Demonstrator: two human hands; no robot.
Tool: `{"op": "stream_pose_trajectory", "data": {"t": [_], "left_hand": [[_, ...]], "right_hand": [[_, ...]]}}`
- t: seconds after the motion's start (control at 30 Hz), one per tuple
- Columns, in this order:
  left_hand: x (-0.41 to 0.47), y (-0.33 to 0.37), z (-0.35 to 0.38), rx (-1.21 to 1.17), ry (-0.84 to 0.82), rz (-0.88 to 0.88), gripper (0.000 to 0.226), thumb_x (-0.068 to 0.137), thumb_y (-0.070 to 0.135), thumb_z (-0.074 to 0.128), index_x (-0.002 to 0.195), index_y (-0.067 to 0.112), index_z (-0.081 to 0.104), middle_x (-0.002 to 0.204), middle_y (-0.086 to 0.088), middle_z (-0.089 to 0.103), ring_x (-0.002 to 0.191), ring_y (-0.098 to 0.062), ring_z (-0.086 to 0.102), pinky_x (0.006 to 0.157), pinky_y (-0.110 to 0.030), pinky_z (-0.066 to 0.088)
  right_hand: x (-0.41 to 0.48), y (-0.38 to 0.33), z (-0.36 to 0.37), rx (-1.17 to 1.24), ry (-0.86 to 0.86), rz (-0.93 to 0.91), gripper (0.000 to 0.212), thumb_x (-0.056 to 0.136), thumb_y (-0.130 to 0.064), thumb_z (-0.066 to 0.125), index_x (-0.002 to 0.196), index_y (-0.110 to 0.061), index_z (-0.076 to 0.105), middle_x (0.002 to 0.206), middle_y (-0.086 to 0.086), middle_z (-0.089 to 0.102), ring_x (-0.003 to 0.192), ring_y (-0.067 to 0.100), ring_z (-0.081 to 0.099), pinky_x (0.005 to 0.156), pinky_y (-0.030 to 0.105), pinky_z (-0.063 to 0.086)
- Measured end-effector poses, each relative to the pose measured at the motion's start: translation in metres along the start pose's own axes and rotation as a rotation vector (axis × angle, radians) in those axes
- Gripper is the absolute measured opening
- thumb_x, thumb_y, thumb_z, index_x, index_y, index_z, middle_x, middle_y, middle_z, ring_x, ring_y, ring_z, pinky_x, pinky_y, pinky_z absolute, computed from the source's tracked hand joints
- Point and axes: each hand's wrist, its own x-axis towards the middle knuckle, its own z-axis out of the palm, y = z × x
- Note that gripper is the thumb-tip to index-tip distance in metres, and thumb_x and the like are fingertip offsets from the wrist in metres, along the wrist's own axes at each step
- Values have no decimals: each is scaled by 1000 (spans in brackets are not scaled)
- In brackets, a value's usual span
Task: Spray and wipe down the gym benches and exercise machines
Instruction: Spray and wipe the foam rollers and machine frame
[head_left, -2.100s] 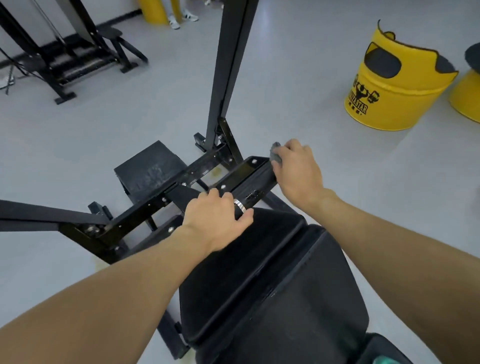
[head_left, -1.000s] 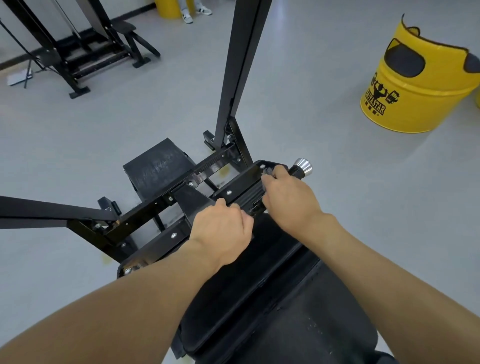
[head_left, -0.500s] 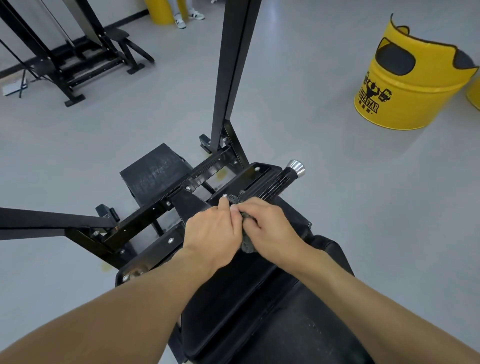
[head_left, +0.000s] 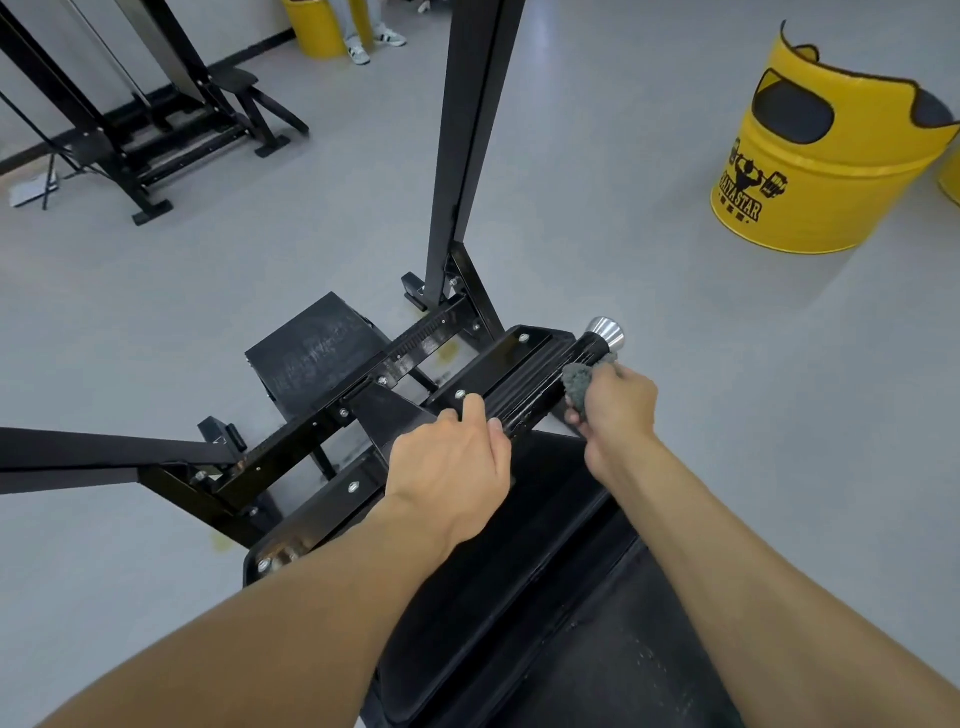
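A black exercise machine fills the middle, with a padded seat (head_left: 519, 623) below my arms. Its ribbed black handle bar (head_left: 540, 387) ends in a silver cap (head_left: 605, 332). My left hand (head_left: 457, 467) grips the near end of that bar, thumb curled over the top. My right hand (head_left: 615, 408) holds a bunched grey cloth (head_left: 579, 382) and presses it against the bar just short of the silver cap. A black upright post (head_left: 467, 145) rises behind the bar. No spray bottle is in view.
A black foot plate (head_left: 311, 353) sits on the grey floor behind the frame. A yellow barrel seat (head_left: 810, 171) stands at the right. Another black machine (head_left: 156, 135) is at the back left. A person's legs and shoes (head_left: 369, 47) stand by a yellow barrel at the top.
My right hand has slid the cloth along the bar, from beside my left hand out toward the silver cap. My left hand has kept its grip on the near end.
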Motion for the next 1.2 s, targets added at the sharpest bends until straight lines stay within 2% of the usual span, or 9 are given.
{"op": "stream_pose_trajectory", "data": {"t": [0.2, 0.27, 0.33, 0.5, 0.77, 0.83, 0.9, 1.0, 1.2], "left_hand": [[0, 1, 1, 5, 3, 6, 33, 106, 37, 18, 117, 15, 40, 93, -4, 60, 70, -24, 58, 59, -35, 40], [0, 1, 1, 8, 7, 6, 35, 106, 37, 19, 120, 14, 41, 96, -5, 62, 75, -27, 63, 60, -36, 39], [0, 1, 1, 12, 6, 4, 38, 105, 37, 19, 124, 12, 41, 97, -6, 62, 75, -27, 64, 61, -36, 42], [1, 1, 2, 28, 0, -5, 41, 105, 36, 19, 127, 11, 42, 93, -5, 61, 71, -26, 62, 62, -38, 49], [0, 2, 2, 40, -12, -6, 33, 106, 36, 19, 119, 15, 41, 94, -4, 60, 67, -24, 54, 59, -35, 37], [1, 3, 2, 55, -9, -6, 35, 106, 36, 19, 123, 14, 40, 98, -5, 61, 71, -27, 57, 60, -36, 38], [1, 3, 3, 63, -16, -6, 38, 105, 36, 19, 127, 13, 40, 101, -6, 62, 77, -28, 62, 61, -36, 39], [2, 3, 3, 50, -17, -11, 39, 105, 36, 19, 129, 13, 40, 98, -5, 62, 77, -28, 63, 61, -36, 42], [0, 3, 2, -5, -9, -13, 41, 104, 36, 18, 128, 14, 42, 90, -3, 59, 71, -25, 61, 67, -41, 53]], "right_hand": [[-35, 41, -6, -235, -115, -72, 28, 104, -8, 38, 112, 1, 64, 93, 16, 65, 67, 15, 53, 48, 21, 40], [-50, 48, -15, -329, -246, -12, 27, 103, -6, 39, 100, 1, 66, 81, 15, 62, 57, 13, 49, 46, 23, 38], [-48, 42, -21, -245, -261, 63, 27, 102, -3, 40, 95, -2, 66, 75, 12, 60, 54, 15, 47, 46, 26, 37], [7, 7, -19, 289, -52, 171, 33, 104, -9, 41, 133, -11, 57, 88, 8, 62, 61, 15, 50, 45, 24, 40], [-20, 32, -7, 13, -139, 46, 33, 103, -6, 43, 133, -12, 56, 113, 9, 67, 87, 15, 62, 63, 25, 54], [-36, 42, -9, -57, -211, 31, 28, 103, -5, 43, 110, -23, 63, 97, 1, 66, 88, 12, 62, 80, 31, 56], [-51, 52, -15, -179, -306, 4, 35, 101, -1, 43, 76, -19, 61, 76, 1, 59, 68, 11, 57, 69, 31, 52], [-55, 61, -29, -331, -460, 15, 28, 99, -1, 40, 87, 5, 65, 72, 9, 56, 59, 12, 50, 54, 27, 44], [5, 34, -38, 310, -318, 188, 26, 94, -5, 45, 106, -12, 66, 89, 9, 60, 63, 12, 47, 48, 24, 38]]}}
